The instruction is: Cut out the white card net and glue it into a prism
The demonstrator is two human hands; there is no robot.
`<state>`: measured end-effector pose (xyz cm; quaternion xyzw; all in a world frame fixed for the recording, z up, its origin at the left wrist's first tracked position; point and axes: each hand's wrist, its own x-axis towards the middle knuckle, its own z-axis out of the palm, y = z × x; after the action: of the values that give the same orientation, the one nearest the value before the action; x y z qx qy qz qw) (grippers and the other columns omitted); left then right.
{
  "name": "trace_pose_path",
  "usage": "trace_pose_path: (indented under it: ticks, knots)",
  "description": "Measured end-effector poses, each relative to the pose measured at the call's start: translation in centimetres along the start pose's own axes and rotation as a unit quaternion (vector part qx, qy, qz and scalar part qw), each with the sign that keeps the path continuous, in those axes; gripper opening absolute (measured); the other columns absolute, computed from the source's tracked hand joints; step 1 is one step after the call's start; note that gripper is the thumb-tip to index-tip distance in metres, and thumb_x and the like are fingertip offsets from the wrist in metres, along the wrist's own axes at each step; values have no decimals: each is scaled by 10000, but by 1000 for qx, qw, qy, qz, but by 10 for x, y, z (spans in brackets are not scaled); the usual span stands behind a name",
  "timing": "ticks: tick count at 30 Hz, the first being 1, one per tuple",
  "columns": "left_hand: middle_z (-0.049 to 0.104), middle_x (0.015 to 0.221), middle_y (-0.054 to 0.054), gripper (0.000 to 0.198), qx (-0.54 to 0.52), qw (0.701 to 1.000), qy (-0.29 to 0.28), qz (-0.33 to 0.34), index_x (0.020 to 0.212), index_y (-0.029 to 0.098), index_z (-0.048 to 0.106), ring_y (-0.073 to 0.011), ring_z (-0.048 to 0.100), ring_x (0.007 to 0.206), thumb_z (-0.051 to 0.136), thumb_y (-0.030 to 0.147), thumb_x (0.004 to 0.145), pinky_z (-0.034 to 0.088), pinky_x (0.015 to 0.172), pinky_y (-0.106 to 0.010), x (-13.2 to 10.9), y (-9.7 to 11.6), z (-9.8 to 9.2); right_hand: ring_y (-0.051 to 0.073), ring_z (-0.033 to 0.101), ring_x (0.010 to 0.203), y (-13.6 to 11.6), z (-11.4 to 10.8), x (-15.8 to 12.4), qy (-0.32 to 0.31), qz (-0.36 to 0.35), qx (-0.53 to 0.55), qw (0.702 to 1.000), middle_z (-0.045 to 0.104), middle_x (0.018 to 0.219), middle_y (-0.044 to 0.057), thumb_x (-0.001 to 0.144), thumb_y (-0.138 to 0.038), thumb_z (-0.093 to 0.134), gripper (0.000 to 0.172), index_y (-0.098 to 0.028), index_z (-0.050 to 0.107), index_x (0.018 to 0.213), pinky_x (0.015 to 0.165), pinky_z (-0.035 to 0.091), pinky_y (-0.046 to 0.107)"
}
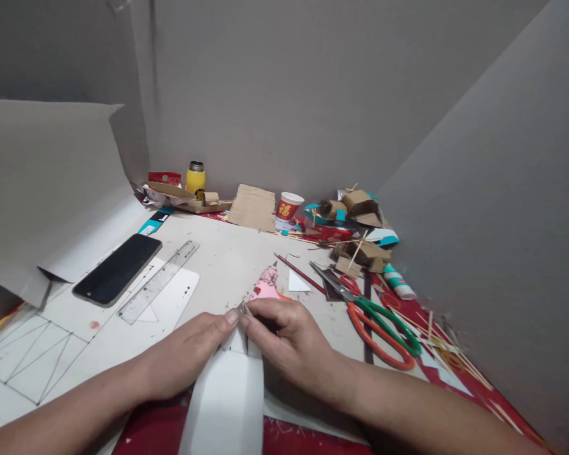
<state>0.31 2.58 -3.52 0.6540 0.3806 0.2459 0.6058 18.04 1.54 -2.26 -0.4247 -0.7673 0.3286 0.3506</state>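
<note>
A long white piece of card (227, 404) runs from the bottom of the view up to my fingers. Its far end has dark drawn lines and narrows to a folded point. My left hand (184, 351) grips that end from the left, thumb pressed near the tip. From the right, my right hand (298, 338) pinches the same tip between thumb and fingers. Just beyond lies a pink glue gun (266, 283), partly covered by my hands. A small white paper triangle (298, 281) and a dark red pencil (301, 273) rest to its right.
Scissors with orange and green handles (389, 344) lie right. On the left are a phone (118, 270), a clear ruler (159, 282) and triangle-patterned drawn lines. Along the back stand a yellow bottle (196, 182), cardboard (252, 207), a paper cup (289, 207) and cardboard scraps (363, 207).
</note>
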Motion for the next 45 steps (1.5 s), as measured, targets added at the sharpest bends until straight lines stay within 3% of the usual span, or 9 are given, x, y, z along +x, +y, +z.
trace_pose_path:
  ticks: [2,8,12,17,24,31,38,45]
  knots:
    - [589,751,-4,409,2,999,7,32,743,181,585,-159,507,716,341,448,933,418,677,-263,4,-2,2,84,308,499,4,0,2,16,-6,-18,1000,323,528,-65,879,-193,452,333,-194,337,567,478,269,225]
    - [477,635,49,222,61,987,135,60,846,198,524,-119,432,570,463,406,896,373,519,-227,7,-8,2,84,318,502,14,0,7,40,-6,-36,999,325,530,-68,867,-184,462,316,-193,350,571,475,270,218]
    - [549,660,25,219,182,952,203,140,764,191,593,-129,512,639,474,310,903,404,599,-249,7,-11,-1,83,315,500,16,0,9,47,-3,-41,998,326,531,-69,863,-191,470,314,-194,348,574,470,261,220]
    - [641,723,11,189,209,944,164,193,834,206,630,-145,607,731,457,221,908,447,683,-262,9,-16,-1,86,346,510,21,4,7,39,3,-37,999,378,537,-60,874,-197,464,294,-184,402,587,485,279,227]
    - [583,638,6,252,231,955,141,119,764,195,578,-155,556,636,396,273,919,411,607,-287,8,-15,1,85,349,507,26,8,7,23,21,-40,999,391,536,-60,876,-198,462,282,-175,449,596,476,279,224]
    - [453,602,41,240,244,959,128,64,712,223,383,-144,466,566,338,310,932,358,560,-288,9,-16,6,84,329,511,27,9,7,19,21,-42,999,348,534,-68,873,-189,460,303,-184,389,578,478,272,223]
    - [575,726,-2,241,160,978,120,65,757,198,504,-163,526,689,359,296,924,399,626,-284,10,-14,7,80,320,507,28,8,7,33,14,-35,999,343,534,-69,882,-191,457,308,-184,389,581,462,269,212]
    - [549,706,9,257,113,984,122,68,748,183,542,-153,505,687,394,308,917,414,648,-279,10,-13,7,81,340,496,26,8,7,42,18,-43,998,358,523,-68,874,-193,468,305,-185,397,578,458,278,210]
